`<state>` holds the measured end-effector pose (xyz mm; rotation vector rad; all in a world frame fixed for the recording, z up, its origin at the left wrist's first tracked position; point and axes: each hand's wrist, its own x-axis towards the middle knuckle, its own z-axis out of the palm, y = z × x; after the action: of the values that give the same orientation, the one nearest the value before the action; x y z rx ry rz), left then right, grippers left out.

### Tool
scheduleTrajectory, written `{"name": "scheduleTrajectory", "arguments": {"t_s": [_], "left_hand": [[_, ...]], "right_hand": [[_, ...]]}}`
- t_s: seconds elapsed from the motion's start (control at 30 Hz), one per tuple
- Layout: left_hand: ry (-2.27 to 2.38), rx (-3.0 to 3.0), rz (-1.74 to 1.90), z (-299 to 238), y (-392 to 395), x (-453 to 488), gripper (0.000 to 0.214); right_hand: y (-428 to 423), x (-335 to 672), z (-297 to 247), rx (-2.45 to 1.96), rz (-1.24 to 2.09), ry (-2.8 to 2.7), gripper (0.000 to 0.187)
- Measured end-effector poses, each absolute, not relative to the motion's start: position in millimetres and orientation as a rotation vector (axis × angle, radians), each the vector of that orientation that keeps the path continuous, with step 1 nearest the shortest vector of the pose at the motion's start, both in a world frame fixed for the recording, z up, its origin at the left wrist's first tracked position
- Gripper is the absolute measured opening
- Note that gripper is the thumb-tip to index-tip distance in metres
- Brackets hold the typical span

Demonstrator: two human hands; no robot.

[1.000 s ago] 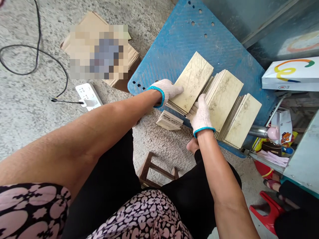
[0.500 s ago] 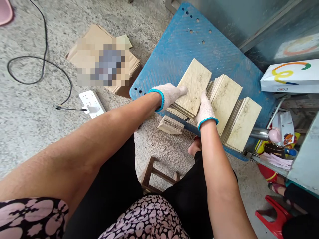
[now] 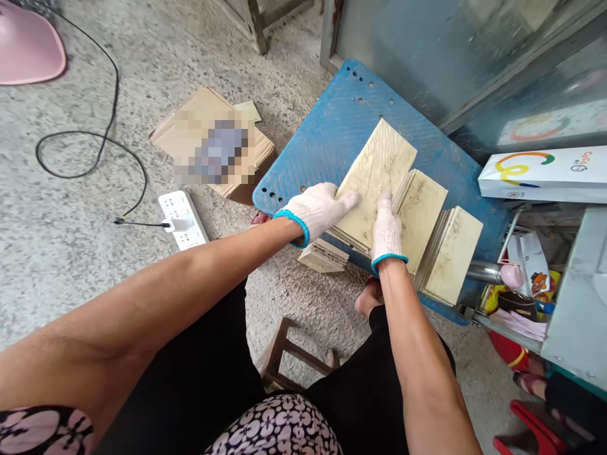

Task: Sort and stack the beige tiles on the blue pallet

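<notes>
My left hand (image 3: 318, 208), in a white knit glove with a blue cuff, grips the left side of a stack of thin wooden boards (image 3: 374, 183), thumb on top. On the stack's right side my right hand (image 3: 387, 229), gloved alike, closes with its thumb over the top board. The fingers beneath and behind the stack are hidden. Beside it on the blue table (image 3: 322, 139) stand a middle board stack (image 3: 423, 205) and a right board stack (image 3: 455, 253). Another small bundle of boards (image 3: 325, 256) shows below the table's near edge.
A cardboard box (image 3: 199, 114) with a blurred patch and a power strip (image 3: 183, 218) with a black cable lie on the floor at left. A wooden stool (image 3: 284, 354) is below me. At right are a steel flask (image 3: 486, 272), a white paper bag (image 3: 540, 170) and a red stool (image 3: 526, 430).
The camera view has shifted, so most of the scene sits lower. The held stack has turned slightly and now covers part of the middle stack; both hands keep their grip.
</notes>
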<state>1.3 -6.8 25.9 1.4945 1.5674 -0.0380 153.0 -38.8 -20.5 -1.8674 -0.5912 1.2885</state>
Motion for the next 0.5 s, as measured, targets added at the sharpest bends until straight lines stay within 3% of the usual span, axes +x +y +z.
{"name": "scheduleTrajectory", "arguments": {"t_s": [0.27, 0.5], "left_hand": [[1.238, 1.113, 0.272, 60, -33, -21, 0.061], [1.103, 0.880, 0.618, 40, -30, -26, 0.082]], "right_hand": [[-66, 166, 3, -1.633, 1.084, -0.891, 0.054], [-103, 166, 13, -1.689, 0.983, -1.177, 0.051]]}}
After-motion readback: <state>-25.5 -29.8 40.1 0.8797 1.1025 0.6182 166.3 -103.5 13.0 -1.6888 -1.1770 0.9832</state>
